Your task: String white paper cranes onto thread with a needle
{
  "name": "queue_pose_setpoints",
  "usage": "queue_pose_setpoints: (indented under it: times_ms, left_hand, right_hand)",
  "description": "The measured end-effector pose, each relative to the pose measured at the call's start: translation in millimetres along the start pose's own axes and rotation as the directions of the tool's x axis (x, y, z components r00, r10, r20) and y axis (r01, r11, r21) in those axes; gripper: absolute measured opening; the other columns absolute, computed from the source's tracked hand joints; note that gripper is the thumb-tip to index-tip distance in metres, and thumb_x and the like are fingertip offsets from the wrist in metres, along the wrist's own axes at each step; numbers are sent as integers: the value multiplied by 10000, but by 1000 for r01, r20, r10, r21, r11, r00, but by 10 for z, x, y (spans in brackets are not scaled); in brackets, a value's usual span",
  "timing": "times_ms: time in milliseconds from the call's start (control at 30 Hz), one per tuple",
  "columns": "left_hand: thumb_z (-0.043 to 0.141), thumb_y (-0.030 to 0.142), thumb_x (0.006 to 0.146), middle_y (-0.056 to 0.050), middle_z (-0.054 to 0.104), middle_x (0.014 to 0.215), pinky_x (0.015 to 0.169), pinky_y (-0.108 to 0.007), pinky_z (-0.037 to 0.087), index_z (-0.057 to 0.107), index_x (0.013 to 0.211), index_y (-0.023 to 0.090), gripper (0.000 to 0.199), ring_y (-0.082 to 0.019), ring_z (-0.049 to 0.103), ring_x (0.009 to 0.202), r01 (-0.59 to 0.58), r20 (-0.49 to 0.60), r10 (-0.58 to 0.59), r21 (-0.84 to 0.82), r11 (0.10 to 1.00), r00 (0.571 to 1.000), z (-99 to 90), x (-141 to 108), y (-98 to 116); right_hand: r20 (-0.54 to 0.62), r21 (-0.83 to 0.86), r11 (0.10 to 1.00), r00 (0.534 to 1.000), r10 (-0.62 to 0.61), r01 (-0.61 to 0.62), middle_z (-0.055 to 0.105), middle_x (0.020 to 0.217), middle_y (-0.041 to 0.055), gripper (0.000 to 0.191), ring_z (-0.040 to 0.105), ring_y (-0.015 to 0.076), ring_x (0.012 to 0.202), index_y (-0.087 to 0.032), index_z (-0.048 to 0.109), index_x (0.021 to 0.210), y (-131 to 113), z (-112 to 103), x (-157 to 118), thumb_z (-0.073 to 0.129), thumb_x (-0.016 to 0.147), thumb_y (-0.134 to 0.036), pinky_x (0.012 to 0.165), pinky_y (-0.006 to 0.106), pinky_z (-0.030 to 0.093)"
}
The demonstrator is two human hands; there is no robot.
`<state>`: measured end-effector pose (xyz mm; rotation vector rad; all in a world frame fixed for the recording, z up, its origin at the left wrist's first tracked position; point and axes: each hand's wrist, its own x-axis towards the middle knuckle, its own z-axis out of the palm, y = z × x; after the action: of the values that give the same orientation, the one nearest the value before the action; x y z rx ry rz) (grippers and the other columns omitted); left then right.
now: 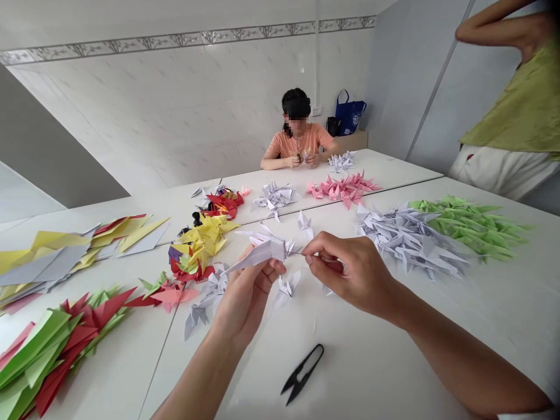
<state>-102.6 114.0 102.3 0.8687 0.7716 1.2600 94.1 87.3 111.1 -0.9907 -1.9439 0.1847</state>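
Observation:
In my left hand (249, 294), pinched between thumb and fingers, is a folded white paper piece (262, 251), narrow and pointed like an origami crane. My right hand (343, 268) is just to its right, thumb and forefinger closed on a thin dark needle-like piece (298, 253). Its tip points at the right end of the white paper; whether it enters the paper is too small to tell. Below the hands lies a loose white paper crane (285, 287). Black thread snips (301, 373) rest on the table in front of me.
White cranes (406, 239) and green ones (475, 224) are heaped at right, pink ones (343, 188) farther back, yellow ones (205, 236) left of centre. Unopened folded papers (44, 350) lie at left. A person (300, 143) sits across the table (371, 361); another person (511, 111) stands at right.

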Motion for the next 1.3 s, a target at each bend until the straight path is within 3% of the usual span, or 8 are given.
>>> queue_pose_setpoints:
  times_ms: [367,633,767,867,967,1167,1300]
  left_hand:
    - [771,203,759,-6,634,791,723,-266,555,670,857,181,143,-114,608,689,-36,9,35,83,996,999,-11,-9,13]
    - [767,342,826,-9,651,810,707,-239,502,694,861,206,158,-129,597,750,-219,56,212,329,919,976,-30,3,-30]
    - [742,353,878,-28,653,921,745,-262,501,705,938,218,152,-152,606,825,-407,125,394,441,800,911,-42,-42,-43]
    - [710,310,907,-26,624,917,745,-270,485,684,914,233,82,-163,595,854,-508,200,479,515,691,854,-27,-95,-10]
    - [681,279,922,-29,620,886,721,-285,468,668,901,239,47,-177,594,847,-552,248,519,590,589,818,-7,-138,36]
    - [648,182,916,-8,613,812,688,-287,446,643,879,238,67,-164,579,786,-644,343,604,654,396,719,13,-189,97]
    - [647,153,918,13,610,807,673,-275,433,631,886,236,91,-142,563,766,-641,362,593,676,364,719,24,-203,124]
  right_hand:
    - [-7,-11,1000,1000,-7,7,479,588,-71,114,387,71,497,-218,564,858,-14,-4,-14,522,954,-171,518,199,334]
    - [-8,-35,999,1000,-12,11,445,588,-72,132,365,68,498,-211,556,845,-11,20,12,516,944,-135,503,213,292]
    - [115,148,982,988,103,-119,525,624,-68,72,471,75,522,-223,538,948,-22,8,18,498,1005,-204,517,207,339]
    - [244,355,903,957,160,-242,658,749,-33,34,651,104,674,-228,500,1016,-27,-18,30,476,1038,-238,583,196,440]
    - [307,484,821,937,164,-302,709,853,2,83,698,125,796,-222,510,991,-11,-30,49,509,1042,-288,630,196,492]
    - [193,491,836,967,169,-244,647,841,-15,108,609,99,724,-206,617,911,56,9,82,673,955,-287,625,197,473]
    - [191,502,831,968,165,-241,602,745,-31,101,548,92,664,-196,638,873,64,39,90,682,941,-256,597,204,431]
